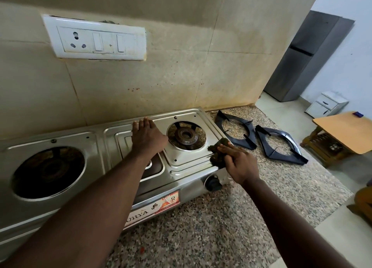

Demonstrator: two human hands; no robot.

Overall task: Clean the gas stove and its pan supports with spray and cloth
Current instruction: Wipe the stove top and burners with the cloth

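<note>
A steel two-burner gas stove [100, 147] stands on the granite counter against the tiled wall. My left hand [148, 136] rests flat, fingers straight, on the stove's middle panel between the burners. My right hand [237, 163] presses a dark green cloth [218, 150] onto the stove's right front edge, beside the right burner [186, 134]. Both burners are bare. Two black pan supports [235, 130] [279, 145] lie flat on the counter to the right of the stove. No spray bottle is in view.
The granite counter [211, 227] ends at the right, where the floor drops away. Beyond it stand a wooden table [346, 130], a small white drawer unit [326, 104] and a grey fridge [308, 56]. A switch panel [94, 38] sits on the wall above the stove.
</note>
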